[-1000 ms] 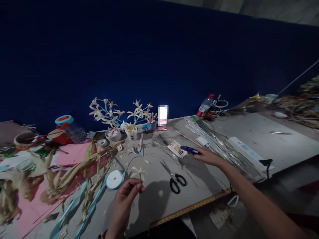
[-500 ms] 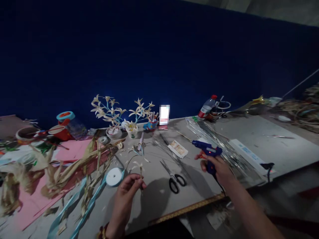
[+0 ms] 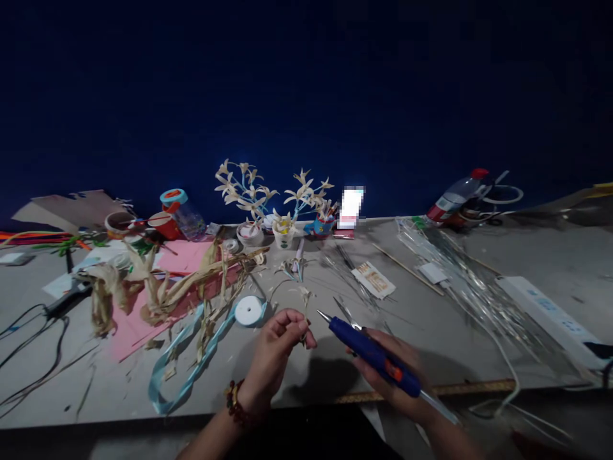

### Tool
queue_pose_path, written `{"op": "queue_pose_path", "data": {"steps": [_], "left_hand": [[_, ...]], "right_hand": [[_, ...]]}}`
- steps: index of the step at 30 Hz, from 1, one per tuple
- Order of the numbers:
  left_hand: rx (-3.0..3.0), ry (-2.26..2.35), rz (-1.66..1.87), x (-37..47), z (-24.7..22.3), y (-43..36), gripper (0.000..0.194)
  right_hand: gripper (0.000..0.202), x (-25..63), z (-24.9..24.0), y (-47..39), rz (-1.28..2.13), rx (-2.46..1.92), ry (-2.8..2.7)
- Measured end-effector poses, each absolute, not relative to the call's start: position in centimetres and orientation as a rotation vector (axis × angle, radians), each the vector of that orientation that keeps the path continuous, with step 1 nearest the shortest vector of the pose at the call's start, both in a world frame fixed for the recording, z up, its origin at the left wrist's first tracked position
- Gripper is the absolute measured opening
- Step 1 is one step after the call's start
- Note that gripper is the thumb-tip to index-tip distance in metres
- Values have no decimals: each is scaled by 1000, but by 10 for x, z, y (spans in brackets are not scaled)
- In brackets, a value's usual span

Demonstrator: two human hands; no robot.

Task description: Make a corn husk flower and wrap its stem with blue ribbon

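My left hand pinches a small pale flower by its thin stem, petals upward. In my right hand is a blue hot glue gun, its metal nozzle pointing left, close to the flower but apart from it. A clear glue stick sticks out of the gun's back end. Scissors lie behind the gun, their handles hidden by it and my right hand. Left of my left hand rests a white spool with light blue ribbon trailing from it.
Pale flower stems stand in small cups at the back, beside a lit phone. Dried husks lie on pink paper at left. Wires in clear plastic, a bottle and a white power strip are at right.
My right hand has brought the glue gun left and nearer to the flower, now partly covering the scissors. The view has turned left. My left hand still pinches the flower.
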State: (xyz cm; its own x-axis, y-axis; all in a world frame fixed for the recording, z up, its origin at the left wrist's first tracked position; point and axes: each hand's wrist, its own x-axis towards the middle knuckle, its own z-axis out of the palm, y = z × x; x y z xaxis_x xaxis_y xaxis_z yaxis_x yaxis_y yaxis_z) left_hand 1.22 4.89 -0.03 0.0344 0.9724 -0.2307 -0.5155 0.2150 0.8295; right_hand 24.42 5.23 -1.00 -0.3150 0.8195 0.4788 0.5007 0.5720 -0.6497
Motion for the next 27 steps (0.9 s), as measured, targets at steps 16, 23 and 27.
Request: {"op": "queue_pose_path", "data": {"steps": [16,23,27], "left_hand": [[676,884,1337,8,3,44,17],[669,872,1344,7,1,42,16],[658,863,1345,6,0,43,16]], "right_hand": [[17,225,14,60,304,-996,-2183],[21,225,10,60,326,-1035,-2153],[25,224,8,59,369,-1057,-2158]]}}
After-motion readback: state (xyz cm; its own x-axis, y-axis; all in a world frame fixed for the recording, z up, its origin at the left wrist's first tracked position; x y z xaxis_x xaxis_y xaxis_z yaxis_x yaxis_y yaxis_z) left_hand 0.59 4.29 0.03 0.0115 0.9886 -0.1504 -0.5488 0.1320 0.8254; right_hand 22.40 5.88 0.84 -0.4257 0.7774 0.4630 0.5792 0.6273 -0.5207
